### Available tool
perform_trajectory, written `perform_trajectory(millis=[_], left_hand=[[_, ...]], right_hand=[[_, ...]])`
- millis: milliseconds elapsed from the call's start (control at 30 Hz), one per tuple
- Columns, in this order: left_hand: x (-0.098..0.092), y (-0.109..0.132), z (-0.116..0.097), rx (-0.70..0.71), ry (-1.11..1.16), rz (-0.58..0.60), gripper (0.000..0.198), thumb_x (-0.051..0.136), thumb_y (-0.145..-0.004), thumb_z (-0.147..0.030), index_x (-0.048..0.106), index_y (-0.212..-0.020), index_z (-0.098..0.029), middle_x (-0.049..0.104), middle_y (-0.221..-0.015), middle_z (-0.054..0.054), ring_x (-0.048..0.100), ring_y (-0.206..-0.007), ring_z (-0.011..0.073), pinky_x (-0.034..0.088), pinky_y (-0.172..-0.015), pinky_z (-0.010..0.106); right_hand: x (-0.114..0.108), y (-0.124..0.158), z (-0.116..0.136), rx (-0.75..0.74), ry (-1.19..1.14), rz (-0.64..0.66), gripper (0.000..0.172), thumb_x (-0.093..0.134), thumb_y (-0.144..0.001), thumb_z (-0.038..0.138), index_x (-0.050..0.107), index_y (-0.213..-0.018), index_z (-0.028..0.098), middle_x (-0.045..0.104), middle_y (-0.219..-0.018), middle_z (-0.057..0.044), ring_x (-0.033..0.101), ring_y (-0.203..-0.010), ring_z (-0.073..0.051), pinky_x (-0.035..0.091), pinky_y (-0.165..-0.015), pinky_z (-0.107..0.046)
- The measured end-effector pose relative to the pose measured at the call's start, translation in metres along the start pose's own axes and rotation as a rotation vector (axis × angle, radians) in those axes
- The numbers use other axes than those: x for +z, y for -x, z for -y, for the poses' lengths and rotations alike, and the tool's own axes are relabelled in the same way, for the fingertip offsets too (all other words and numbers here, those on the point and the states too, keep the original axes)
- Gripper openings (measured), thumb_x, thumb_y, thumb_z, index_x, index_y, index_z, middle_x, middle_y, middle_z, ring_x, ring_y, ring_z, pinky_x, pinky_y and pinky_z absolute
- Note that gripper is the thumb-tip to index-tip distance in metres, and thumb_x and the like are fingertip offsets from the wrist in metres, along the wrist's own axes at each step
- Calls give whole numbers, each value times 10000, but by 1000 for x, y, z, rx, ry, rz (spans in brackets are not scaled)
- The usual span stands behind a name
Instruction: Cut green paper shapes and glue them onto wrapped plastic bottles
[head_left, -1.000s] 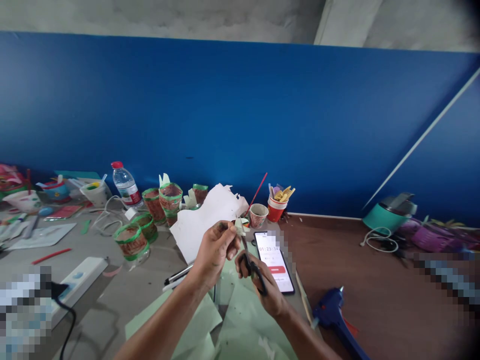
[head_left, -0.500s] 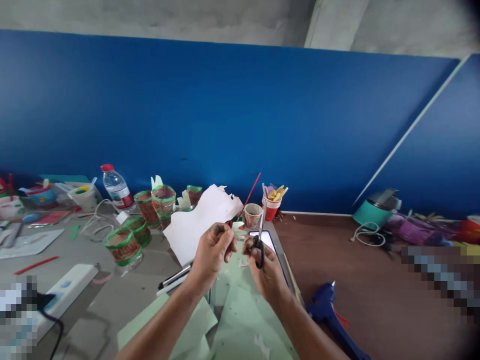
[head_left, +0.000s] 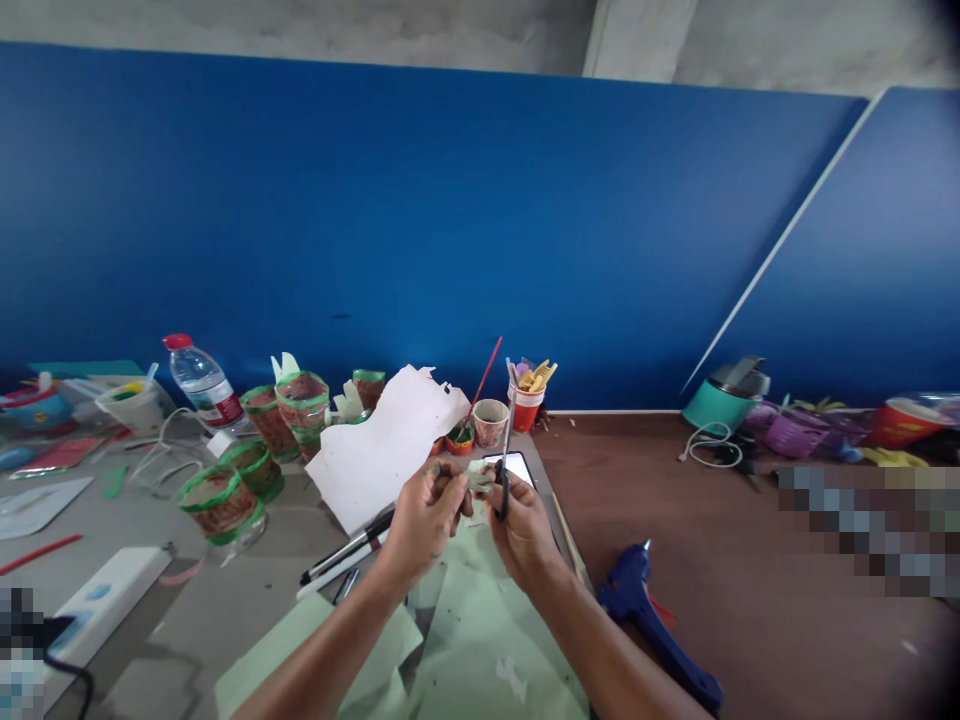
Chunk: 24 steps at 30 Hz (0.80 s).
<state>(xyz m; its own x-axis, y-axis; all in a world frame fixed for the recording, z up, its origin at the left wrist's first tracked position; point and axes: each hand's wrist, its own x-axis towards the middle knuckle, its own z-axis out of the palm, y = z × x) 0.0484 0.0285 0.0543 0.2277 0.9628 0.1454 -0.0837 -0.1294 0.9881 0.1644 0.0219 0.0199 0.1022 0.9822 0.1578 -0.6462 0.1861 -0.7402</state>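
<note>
My left hand [head_left: 426, 515] is closed, pinching a small crumpled piece of pale green paper [head_left: 480, 477] by its left side. Opposite it, my right hand [head_left: 529, 525] has its fingers wrapped around a pair of scissors [head_left: 510, 420], whose blades point upward. Its fingertips touch the right side of the paper piece. Below both hands lie larger sheets of pale green paper [head_left: 487, 620]. A phone [head_left: 519, 464] with a lit screen is partly hidden behind my right hand.
A torn white sheet [head_left: 386, 435] and markers [head_left: 349, 548] lie left of my hands. Green-rimmed brown cups [head_left: 221, 505] and a water bottle [head_left: 202, 385] stand further left. Behind are a paper cup [head_left: 490, 422] and a red-and-white cup [head_left: 527, 408]. A blue glue gun [head_left: 649, 610] lies right.
My hands have come closer together, and the small green paper piece now shows between their fingertips. The scissors stay in my right hand. The view has turned slightly right.
</note>
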Motion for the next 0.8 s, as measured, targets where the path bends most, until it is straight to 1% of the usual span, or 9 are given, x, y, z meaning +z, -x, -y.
perform_trajectory(millis=[133,300,533,800], left_hand=[[-1,1,-1,-3,-17,15,212,563,-823,-358,462,-738,-192,517,-505,-64,361,-366,54,276,-376,177],[-2,1,2,-2,-27,29,206,541,-843,-373,465,-773,-194,505,-510,-69,358,-368,60,274,-374,182],[-2,1,6,33,-64,77,197,498,-870,-360,450,-776,-193,488,-518,-74,342,-373,55,281,-380,181],[-1,2,1,23,-64,58,199,509,-853,-356,431,-755,-201,477,-500,-79,332,-362,51,271,-372,181]], right_hand=[[2,1,1,8,-17,11,137,764,-632,227,650,-699,193,655,-662,2,607,-712,-183,469,-662,-294],[1,2,0,24,-40,17,121,768,-636,207,676,-711,187,672,-672,-4,619,-695,-179,478,-642,-283],[4,3,2,26,-60,-10,130,774,-616,179,702,-723,194,675,-647,15,627,-688,-166,489,-649,-256],[8,5,5,40,-74,-33,126,782,-590,165,698,-679,193,651,-598,25,624,-663,-162,495,-654,-253]])
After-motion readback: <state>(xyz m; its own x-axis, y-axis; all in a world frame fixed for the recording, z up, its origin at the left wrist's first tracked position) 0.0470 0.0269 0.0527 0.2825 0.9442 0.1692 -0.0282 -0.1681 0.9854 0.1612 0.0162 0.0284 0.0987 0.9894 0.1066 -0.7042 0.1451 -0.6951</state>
